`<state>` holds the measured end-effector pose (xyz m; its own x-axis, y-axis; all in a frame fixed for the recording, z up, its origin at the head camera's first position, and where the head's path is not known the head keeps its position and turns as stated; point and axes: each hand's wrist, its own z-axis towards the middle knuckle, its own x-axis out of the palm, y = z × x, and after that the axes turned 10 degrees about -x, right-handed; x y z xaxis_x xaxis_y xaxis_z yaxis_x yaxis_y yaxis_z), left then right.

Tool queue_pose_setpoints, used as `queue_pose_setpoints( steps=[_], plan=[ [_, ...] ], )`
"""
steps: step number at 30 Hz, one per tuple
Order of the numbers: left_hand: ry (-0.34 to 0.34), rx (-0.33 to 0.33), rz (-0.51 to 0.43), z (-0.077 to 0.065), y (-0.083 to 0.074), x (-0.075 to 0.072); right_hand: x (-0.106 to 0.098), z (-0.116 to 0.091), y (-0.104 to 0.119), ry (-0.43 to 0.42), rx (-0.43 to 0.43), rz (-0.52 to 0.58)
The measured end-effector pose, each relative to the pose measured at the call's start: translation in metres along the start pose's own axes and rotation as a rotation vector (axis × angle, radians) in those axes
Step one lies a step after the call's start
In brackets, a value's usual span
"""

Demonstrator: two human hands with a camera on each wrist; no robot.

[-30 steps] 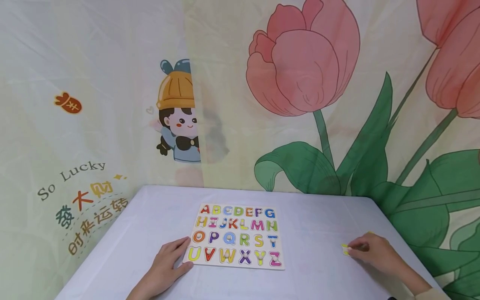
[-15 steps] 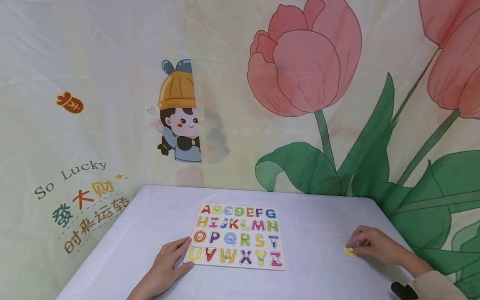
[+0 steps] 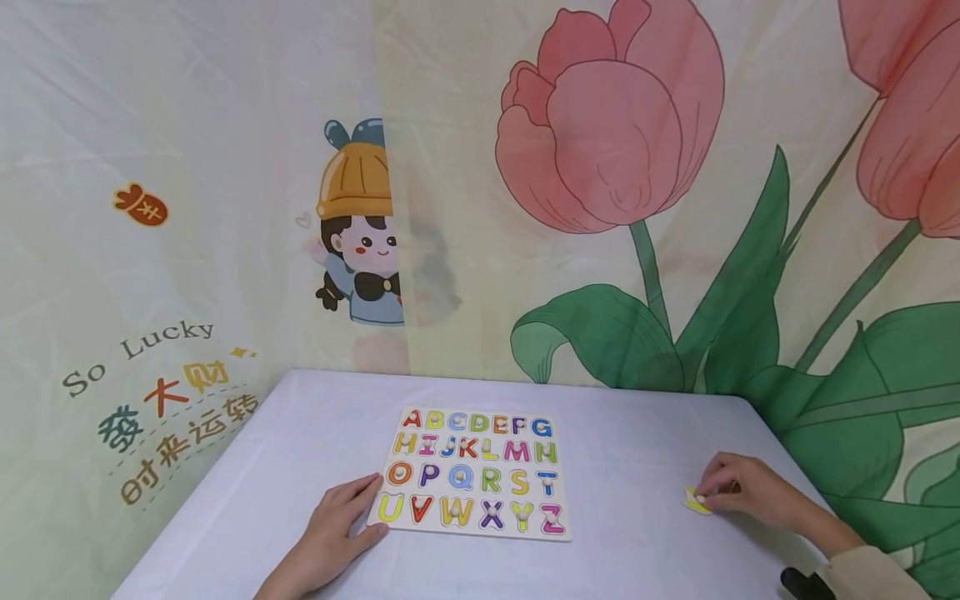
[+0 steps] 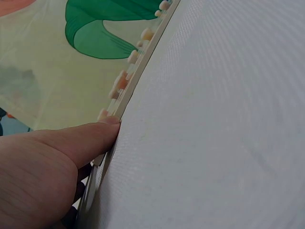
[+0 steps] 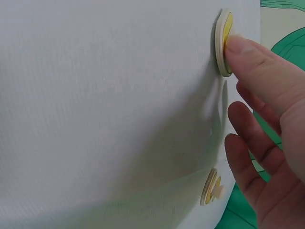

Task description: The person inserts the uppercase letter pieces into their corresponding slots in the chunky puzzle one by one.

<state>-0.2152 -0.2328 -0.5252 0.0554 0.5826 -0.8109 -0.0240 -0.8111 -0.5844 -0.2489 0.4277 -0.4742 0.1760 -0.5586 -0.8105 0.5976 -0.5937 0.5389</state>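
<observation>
A flat alphabet puzzle board (image 3: 468, 535) with coloured, knobbed letter pieces lies in the middle of the table. My left hand (image 3: 330, 533) holds the board's near left corner, with the thumb against the front edge and the other fingers by the left side. In the left wrist view, the thumb (image 4: 95, 138) touches the board's edge (image 4: 138, 76). Out to the right, my right hand (image 3: 750, 493) pinches a small yellow puzzle piece (image 3: 696, 506) at its knob. The right wrist view shows this piece (image 5: 220, 43) edge-on, its knob covered by the thumb; contact with the table is unclear.
A second yellow piece (image 5: 209, 188) with a knob lies on the table in the right wrist view. White cloth covers the table (image 3: 622, 450). Behind it hangs a printed curtain (image 3: 465, 208) with tulips. A dark object (image 3: 806, 583) sits by the right sleeve.
My right hand has turned slightly and shifted a little right, bringing more of the yellow piece and its knob into view. The left hand and the board stay in place.
</observation>
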Motion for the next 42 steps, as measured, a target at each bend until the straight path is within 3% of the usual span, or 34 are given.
queue_pose_setpoints(
  steps=[5,13,17,29,42],
  plan=[
    [-0.003,0.002,0.004,0.000,0.000,0.000,0.005,0.002,0.009,-0.062,0.060,-0.071],
    [-0.004,-0.005,0.008,-0.001,0.000,0.000,0.020,0.010,0.025,-0.176,0.363,-0.213],
    [-0.005,-0.009,0.009,-0.002,-0.001,0.000,0.026,0.010,0.028,-0.196,0.433,-0.212],
    [-0.008,0.002,0.015,-0.002,0.000,-0.001,0.034,0.002,0.024,-0.196,0.374,-0.213],
    [-0.008,-0.002,0.010,-0.002,-0.001,-0.001,0.032,-0.005,0.014,-0.182,0.323,-0.102]
  ],
)
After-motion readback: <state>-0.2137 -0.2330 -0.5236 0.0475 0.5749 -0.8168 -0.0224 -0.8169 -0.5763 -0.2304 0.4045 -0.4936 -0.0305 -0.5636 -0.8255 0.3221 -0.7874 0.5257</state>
